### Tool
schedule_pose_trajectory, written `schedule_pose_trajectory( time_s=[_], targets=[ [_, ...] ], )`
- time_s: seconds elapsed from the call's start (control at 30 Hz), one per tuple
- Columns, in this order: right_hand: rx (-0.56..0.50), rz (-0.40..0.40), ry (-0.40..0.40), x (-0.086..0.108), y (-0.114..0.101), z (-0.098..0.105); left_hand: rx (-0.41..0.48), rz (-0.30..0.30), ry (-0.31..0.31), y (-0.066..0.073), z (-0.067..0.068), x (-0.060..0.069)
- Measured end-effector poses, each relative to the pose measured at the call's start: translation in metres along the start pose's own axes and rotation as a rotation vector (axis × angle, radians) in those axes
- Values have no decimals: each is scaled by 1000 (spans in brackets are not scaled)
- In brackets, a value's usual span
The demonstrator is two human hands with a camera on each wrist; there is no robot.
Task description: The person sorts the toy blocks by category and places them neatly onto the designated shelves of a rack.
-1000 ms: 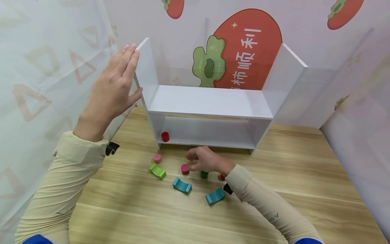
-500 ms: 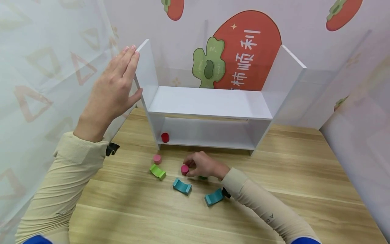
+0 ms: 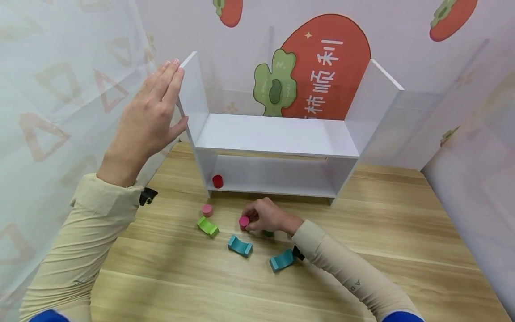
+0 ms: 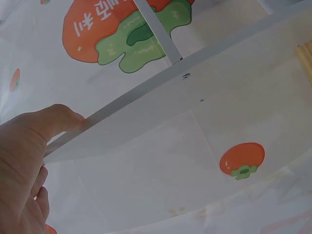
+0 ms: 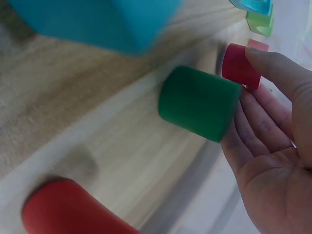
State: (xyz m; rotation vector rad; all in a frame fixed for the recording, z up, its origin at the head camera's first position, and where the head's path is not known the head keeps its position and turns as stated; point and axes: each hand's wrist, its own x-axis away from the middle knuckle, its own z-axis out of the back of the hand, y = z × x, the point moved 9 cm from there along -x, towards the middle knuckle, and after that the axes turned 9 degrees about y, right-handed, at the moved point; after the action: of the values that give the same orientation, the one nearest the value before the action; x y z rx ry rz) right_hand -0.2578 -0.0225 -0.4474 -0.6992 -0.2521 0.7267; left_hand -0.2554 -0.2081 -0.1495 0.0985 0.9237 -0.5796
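Note:
My left hand [image 3: 149, 109] rests against the left side panel [image 3: 195, 96] of a white shelf unit, its fingers straight and its thumb at the panel's front edge. In the left wrist view the thumb [image 4: 63, 119] touches that edge. On the table, my right hand [image 3: 266, 215] pinches a magenta cylinder block [image 3: 243, 223] between thumb and fingers. Right beside that hand lies a green cylinder block [image 5: 197, 102], mostly hidden from the head view. A red cylinder block [image 5: 73, 209] shows near the right wrist camera. Another red cylinder block [image 3: 217, 181] stands on the lower shelf's left end.
A pink cylinder block [image 3: 207, 210] and a light green curved block [image 3: 208, 227] lie left of the right hand. Nearer the front are two teal curved blocks [image 3: 240, 246], one by the right wrist. The white middle shelf [image 3: 277, 134] spans both side panels.
My right hand has moved slightly left and closed its thumb and fingers onto the magenta cylinder block. The left hand stays on the panel.

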Motion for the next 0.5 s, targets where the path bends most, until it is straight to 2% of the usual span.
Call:
schedule_pose_trajectory(
  time_s=[0.23,0.5],
  targets=[
    [8,21,47,-6,-11,21,-8,6,-13,0,-1,0],
    [-10,13,92,-24,-20,48,-9,2,-10,0,-1,0]
  ],
)
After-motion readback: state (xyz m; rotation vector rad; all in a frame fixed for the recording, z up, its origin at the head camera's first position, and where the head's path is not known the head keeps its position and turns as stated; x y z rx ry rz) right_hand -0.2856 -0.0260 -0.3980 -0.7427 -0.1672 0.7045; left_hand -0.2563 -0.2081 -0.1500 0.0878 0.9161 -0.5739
